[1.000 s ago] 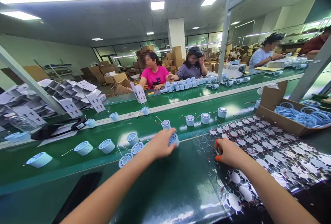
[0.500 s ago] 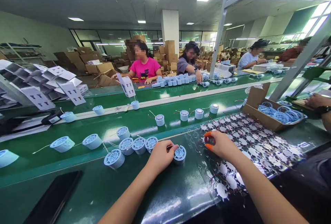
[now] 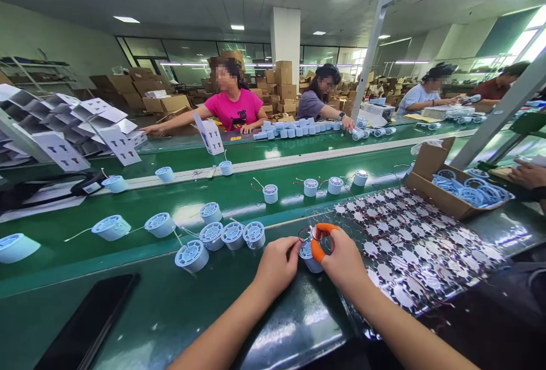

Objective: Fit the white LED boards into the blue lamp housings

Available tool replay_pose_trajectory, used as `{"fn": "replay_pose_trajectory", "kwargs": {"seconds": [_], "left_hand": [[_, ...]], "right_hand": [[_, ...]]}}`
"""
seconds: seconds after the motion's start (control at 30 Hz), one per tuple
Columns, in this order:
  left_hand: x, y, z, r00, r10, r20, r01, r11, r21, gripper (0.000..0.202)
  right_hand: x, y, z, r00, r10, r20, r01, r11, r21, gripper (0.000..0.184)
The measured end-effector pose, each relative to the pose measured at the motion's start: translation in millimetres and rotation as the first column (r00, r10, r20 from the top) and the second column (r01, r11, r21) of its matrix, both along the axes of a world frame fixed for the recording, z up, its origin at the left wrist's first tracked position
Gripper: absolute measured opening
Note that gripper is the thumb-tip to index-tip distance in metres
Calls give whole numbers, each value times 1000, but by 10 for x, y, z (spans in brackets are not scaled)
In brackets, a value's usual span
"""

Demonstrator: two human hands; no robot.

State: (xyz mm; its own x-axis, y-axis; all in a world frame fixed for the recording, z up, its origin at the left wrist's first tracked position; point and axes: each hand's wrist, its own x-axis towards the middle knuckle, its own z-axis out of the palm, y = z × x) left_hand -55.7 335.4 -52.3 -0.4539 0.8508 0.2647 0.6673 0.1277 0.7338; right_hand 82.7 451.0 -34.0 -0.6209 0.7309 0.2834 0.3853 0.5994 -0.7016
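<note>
My left hand (image 3: pixel 279 262) has thumb and forefinger pinched at a thin red wire (image 3: pixel 302 232), beside a round light-blue plastic housing (image 3: pixel 313 266). My right hand (image 3: pixel 341 253), with orange finger cots on thumb and forefinger, pinches a small white disc-shaped board (image 3: pixel 314 233) over the top of that housing. The fingers partly cover both board and housing. To the right of my right hand lie many lobed white boards (image 3: pixel 386 271) with thin wires, spread in rows. Several like blue housings (image 3: pixel 191 256) stand left of my left hand.
A green conveyor belt (image 3: pixel 239 196) carries more blue housings. A cardboard box (image 3: pixel 443 193) of blue rings stands at the right. A black phone (image 3: pixel 87 321) lies front left. Co-workers sit across the belt, near white cartons (image 3: pixel 119 145). A metal post (image 3: pixel 371 45) rises at the right.
My right hand has moved left from the spread of boards to the housing, bringing a white board with it. My left hand stays beside the housing. Across the belt, a co-worker's arm now stretches toward the cartons.
</note>
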Motion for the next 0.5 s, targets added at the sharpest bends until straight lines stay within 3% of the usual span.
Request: {"fn": "replay_pose_trajectory", "kwargs": {"seconds": [0.1,0.17,0.33,0.4,0.5], "left_hand": [[-15,24,-32,981,45,189,-33,997,-68,27],[-8,47,-51,970,88,226,-61,991,-123,27],[-12,78,-22,969,220,-116,-242,943,-230,19],[-53,65,10,975,175,-136,-200,961,-192,20],[-122,37,35,991,34,-127,-38,999,-31,21]], "right_hand": [[20,12,-11,1000,-8,27,8,1000,2,27],[38,18,-20,998,-4,68,3,1000,8,27],[71,52,-72,990,25,142,-21,999,-24,25],[71,61,-84,990,31,141,-26,999,-37,26],[61,61,-80,991,23,130,-16,999,-52,29]]}}
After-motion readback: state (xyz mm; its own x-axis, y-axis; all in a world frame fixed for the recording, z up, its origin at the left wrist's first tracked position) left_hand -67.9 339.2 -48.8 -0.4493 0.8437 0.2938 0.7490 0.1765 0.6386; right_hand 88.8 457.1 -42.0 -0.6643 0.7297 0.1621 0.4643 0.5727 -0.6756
